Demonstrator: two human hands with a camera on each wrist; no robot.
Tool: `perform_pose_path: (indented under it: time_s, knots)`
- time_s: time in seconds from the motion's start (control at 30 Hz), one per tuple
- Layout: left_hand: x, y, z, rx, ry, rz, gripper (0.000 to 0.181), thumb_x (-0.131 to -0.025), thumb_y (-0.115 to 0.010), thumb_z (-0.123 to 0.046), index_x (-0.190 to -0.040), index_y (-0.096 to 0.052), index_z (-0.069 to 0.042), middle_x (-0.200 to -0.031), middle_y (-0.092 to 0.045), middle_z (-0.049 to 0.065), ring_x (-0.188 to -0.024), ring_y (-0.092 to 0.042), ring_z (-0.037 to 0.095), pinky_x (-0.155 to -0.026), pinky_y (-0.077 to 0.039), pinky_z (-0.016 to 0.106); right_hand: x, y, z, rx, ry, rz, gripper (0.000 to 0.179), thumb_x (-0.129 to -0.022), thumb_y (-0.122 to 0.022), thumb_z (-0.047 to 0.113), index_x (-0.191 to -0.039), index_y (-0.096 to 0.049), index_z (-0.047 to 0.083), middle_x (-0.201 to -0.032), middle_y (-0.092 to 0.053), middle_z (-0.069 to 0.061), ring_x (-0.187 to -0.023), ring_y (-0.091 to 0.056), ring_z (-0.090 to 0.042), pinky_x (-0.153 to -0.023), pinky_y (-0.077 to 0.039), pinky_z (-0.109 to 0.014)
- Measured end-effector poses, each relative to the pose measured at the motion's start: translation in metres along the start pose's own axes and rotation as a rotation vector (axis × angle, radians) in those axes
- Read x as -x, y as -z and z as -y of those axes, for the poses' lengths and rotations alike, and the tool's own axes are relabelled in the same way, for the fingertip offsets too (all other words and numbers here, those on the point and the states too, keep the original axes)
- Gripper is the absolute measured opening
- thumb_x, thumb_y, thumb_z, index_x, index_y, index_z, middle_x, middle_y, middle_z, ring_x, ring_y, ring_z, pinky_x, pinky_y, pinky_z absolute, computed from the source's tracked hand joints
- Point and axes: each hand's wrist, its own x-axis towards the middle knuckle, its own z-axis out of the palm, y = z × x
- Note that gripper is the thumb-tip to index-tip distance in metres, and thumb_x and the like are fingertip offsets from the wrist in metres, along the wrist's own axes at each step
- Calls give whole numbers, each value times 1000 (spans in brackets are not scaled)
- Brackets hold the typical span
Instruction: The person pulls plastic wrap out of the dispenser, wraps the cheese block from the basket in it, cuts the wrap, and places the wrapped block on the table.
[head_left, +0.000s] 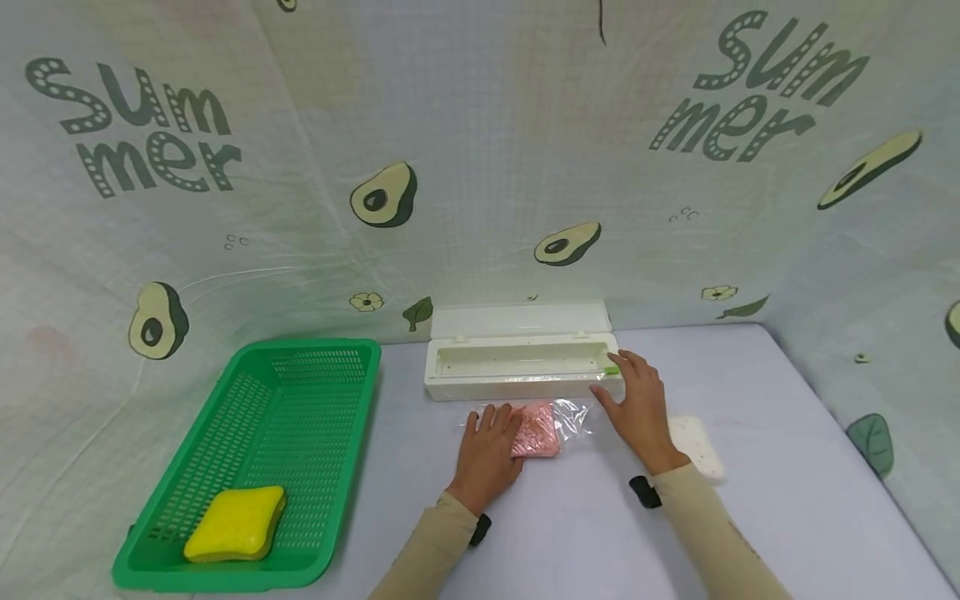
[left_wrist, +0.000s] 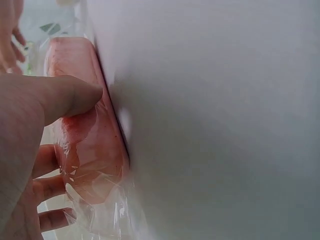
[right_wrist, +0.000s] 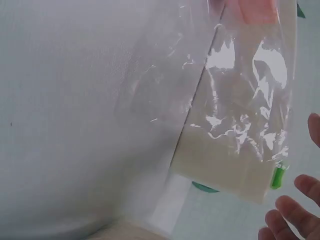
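A pink sponge (head_left: pixel 538 431) lies on the table wrapped in clear plastic film (head_left: pixel 573 418), whose loose end spreads to the right. My left hand (head_left: pixel 485 457) grips the sponge's left end; in the left wrist view the thumb (left_wrist: pixel 75 97) presses its near face, with the other fingers at the far side. Just behind stands a long white cling film box (head_left: pixel 510 389) with its lid raised and a green slider (head_left: pixel 611 371) at its right end. Beside that slider hovers my right hand (head_left: pixel 639 410), fingers spread, holding nothing.
At the left, a green plastic basket (head_left: pixel 365 417) contains a yellow sponge (head_left: pixel 236 525). A white block (head_left: pixel 699 447) lies on the table, partly behind my right forearm. The printed curtain (head_left: pixel 480 167) hangs directly behind the box.
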Motion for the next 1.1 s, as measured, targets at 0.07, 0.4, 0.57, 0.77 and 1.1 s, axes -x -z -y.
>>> perform_pose_path:
  time_s: [0.07, 0.4, 0.57, 0.77, 1.1]
  knots:
    - [0, 0, 0, 8, 4, 0, 59, -87, -85, -47, -137, -70, -20, -133, -63, 1, -127, -54, 23, -108, -45, 46, -3, 0, -6, -11, -20, 23, 61, -88, -86, 9, -138, -58, -12, -143, -52, -35, -128, -48, -58, -106, -37, -69]
    - [1, -2, 0, 13, 1, -10, 58, -86, -86, -46, -135, -70, -20, -132, -62, 1, -125, -54, 23, -107, -45, 46, -7, -8, -25, -50, -72, 50, 65, -83, -90, 6, -138, -60, -12, -143, -54, -34, -129, -48, -56, -108, -36, -66]
    - [-1, -2, 1, 22, -9, -13, 62, -84, -87, -45, -136, -68, -18, -138, -61, 3, -128, -53, 23, -108, -44, 46, -9, -15, -30, -6, -72, 20, 70, -78, -94, 9, -137, -61, -10, -142, -56, -32, -127, -50, -55, -106, -38, -65]
    - [-1, 6, -3, 5, -33, -12, 76, -83, -87, -51, -144, -63, -11, -147, -58, 8, -134, -52, 26, -108, -43, 44, -8, -21, -33, 54, -103, 6, 75, -77, -96, 15, -137, -59, -9, -140, -57, -31, -125, -51, -53, -106, -40, -63]
    - [-27, 36, -25, 123, -112, -102, 71, -89, -81, -51, -148, -60, -18, -141, -60, 1, -132, -51, 22, -106, -40, 42, -9, -28, -28, 144, -167, 43, 85, -79, -95, 20, -146, -51, -7, -141, -53, -31, -123, -50, -52, -100, -43, -64]
